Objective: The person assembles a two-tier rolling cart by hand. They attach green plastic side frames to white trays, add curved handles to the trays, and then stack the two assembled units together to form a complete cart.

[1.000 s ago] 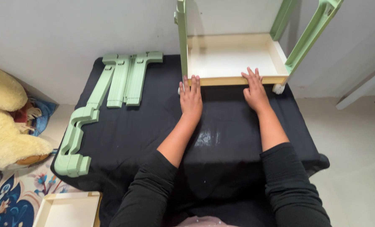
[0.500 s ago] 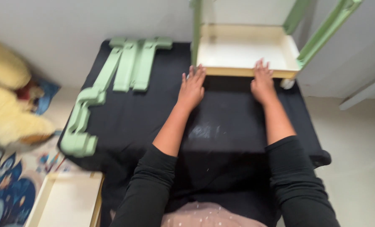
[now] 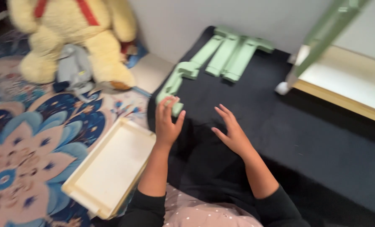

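Head-camera view, looking down over a black-covered tabletop (image 3: 305,138) beside a patterned blue rug (image 3: 32,138).

Left hand (image 3: 167,122) at the near left edge of the black cover, fingertips resting on the near end of a pale green bracket-shaped furniture piece (image 3: 173,86). Grip spread and loose, fingers curling over the piece, not yet clamped around it. Right hand (image 3: 231,132) hovering open just beside, palm down above the bare cloth, fingers fanned, holding nothing.

Green piece lying flat along the left edge of the tabletop, running away from the body towards three more green legs (image 3: 231,56) laid side by side near the far wall. Cream shelf panel with a wooden edge (image 3: 347,86) at the far right, with a green upright (image 3: 326,29) rising from it. Second cream tray panel (image 3: 112,168) on the rug, just left of the left forearm. Yellow plush bear (image 3: 70,42) and small grey soft toy (image 3: 74,67) further back on the rug.

Judged best handled by closing the left fingers fully round the near end, thumb underneath. Worth bringing the right hand to the middle of the long piece to keep it from swinging or knocking the neighbouring legs. Picture somewhat blurred; exact contact of the thumb unclear.
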